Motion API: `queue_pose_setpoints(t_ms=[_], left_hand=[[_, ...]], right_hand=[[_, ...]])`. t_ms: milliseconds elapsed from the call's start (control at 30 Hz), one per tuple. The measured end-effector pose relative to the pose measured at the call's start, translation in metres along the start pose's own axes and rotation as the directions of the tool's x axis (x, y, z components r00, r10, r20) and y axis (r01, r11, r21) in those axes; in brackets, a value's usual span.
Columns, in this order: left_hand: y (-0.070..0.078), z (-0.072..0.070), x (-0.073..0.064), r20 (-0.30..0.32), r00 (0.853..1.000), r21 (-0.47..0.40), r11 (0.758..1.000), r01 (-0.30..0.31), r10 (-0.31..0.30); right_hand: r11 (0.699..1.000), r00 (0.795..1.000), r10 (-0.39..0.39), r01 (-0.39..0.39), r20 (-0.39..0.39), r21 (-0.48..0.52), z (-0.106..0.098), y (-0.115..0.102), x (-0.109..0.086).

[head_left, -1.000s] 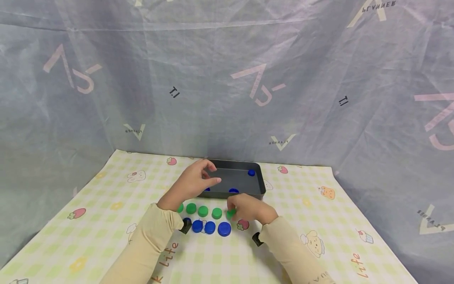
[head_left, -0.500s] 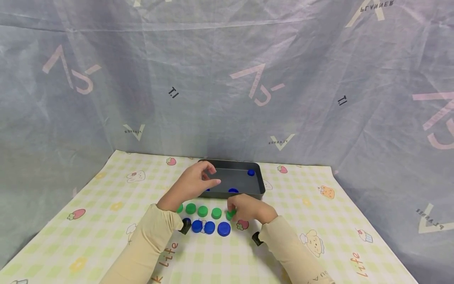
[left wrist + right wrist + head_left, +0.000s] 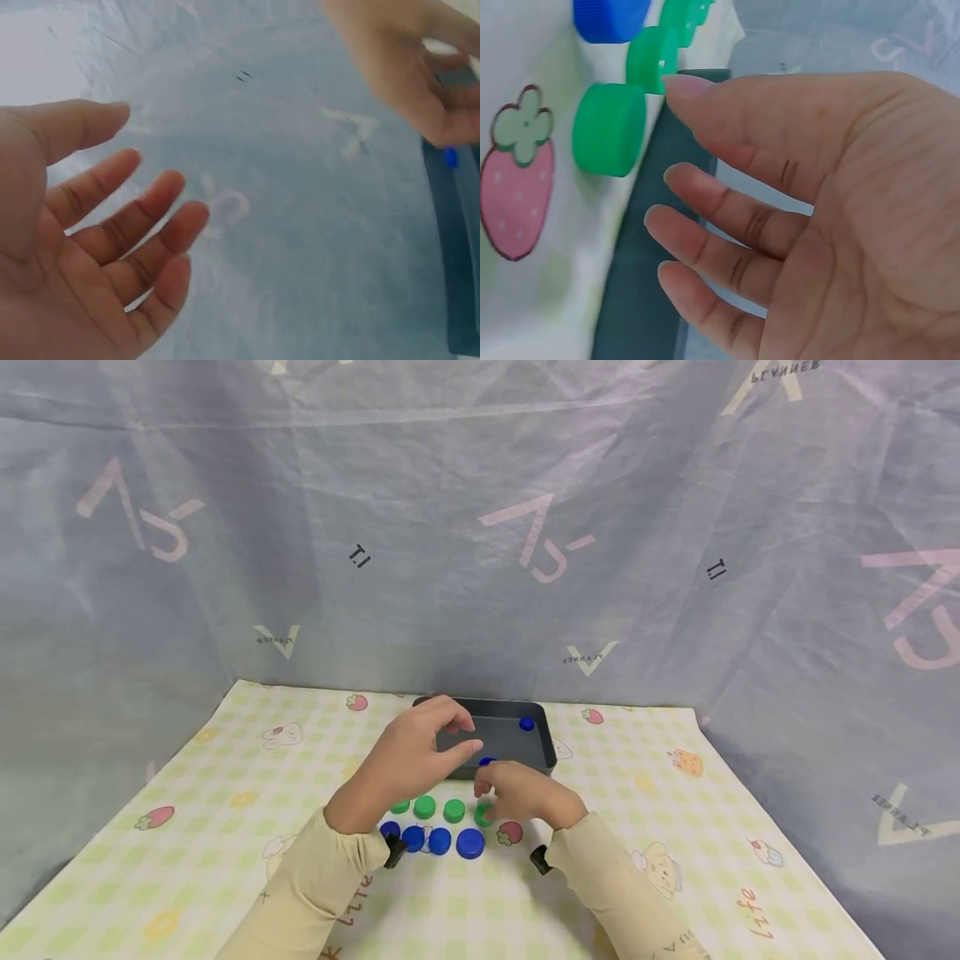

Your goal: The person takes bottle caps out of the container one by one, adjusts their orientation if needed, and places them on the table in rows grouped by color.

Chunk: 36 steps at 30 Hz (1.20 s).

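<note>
A row of several green bottle caps [image 3: 453, 811] lies on the patterned cloth, with a row of blue bottle caps [image 3: 470, 843] nearer the person. Just above the rightmost green cap [image 3: 609, 129] is my right hand [image 3: 521, 792]. In the right wrist view its loosely bent fingers [image 3: 705, 244] show a gap to that cap, and nothing is held. My left hand [image 3: 408, 752] hovers over the left part of a dark grey tray [image 3: 553, 739]. Its palm and spread fingers, seen in the left wrist view, hold nothing. The left hand and wrist hide the left end of the rows.
Inside the tray sit a blue cap [image 3: 527, 724] at the far right and another blue cap [image 3: 487, 762] by the near wall. Behind the table [image 3: 712, 860] hangs a grey printed curtain [image 3: 450, 527]. Each wrist carries a small black device [image 3: 540, 860].
My left hand has moved a little to the right over the tray. The right hand's fingertips have come up off the rightmost green cap. The head view has shifted slightly.
</note>
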<state>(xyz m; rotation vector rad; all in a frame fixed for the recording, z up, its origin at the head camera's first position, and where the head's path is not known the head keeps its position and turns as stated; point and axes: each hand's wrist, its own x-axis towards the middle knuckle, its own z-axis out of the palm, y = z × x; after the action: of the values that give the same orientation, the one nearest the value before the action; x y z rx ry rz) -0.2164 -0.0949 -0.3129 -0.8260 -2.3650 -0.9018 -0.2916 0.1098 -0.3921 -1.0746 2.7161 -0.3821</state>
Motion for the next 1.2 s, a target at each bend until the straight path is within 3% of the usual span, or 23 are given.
queue_pose_setpoints(t_ms=[67, 133, 300, 500, 700, 1000, 1200], left_hand=[[0.003, 0.000, 0.003, -0.011, 1.000, 0.003, 1.000, -0.029, 0.029], [-0.001, 0.003, 0.011, 0.006, 1.000, 0.011, 1.000, -0.019, 0.019], [-0.033, 0.021, 0.042, 0.117, 0.990, 0.093, 0.994, 0.064, -0.075], [-0.078, 0.045, 0.068, 0.258, 0.947, 0.285, 0.951, 0.117, -0.193], [-0.106, 0.059, 0.079, 0.333, 0.903, 0.350, 0.925, 0.148, -0.270], [-0.130, 0.077, 0.075, 0.437, 0.796, 0.460, 0.865, 0.201, -0.418], [-0.135, 0.080, 0.069, 0.505, 0.697, 0.520, 0.824, 0.226, -0.509]], right_hand=[[1.000, 1.000, -0.024, 0.024, -0.018, -0.002, -0.004, -0.001, 0.000], [0.999, 0.999, -0.040, 0.040, -0.035, -0.005, -0.007, -0.003, -0.002], [0.999, 0.997, -0.039, 0.041, -0.069, 0.033, -0.013, -0.005, -0.010], [0.997, 0.993, -0.045, 0.052, -0.106, 0.063, -0.019, -0.005, -0.014], [0.996, 0.990, -0.054, 0.063, -0.129, 0.070, -0.023, -0.004, -0.015], [0.994, 0.991, -0.036, 0.050, -0.131, 0.101, -0.027, -0.001, -0.018], [0.992, 0.992, -0.034, 0.048, -0.124, 0.113, -0.027, 0.002, -0.019]])
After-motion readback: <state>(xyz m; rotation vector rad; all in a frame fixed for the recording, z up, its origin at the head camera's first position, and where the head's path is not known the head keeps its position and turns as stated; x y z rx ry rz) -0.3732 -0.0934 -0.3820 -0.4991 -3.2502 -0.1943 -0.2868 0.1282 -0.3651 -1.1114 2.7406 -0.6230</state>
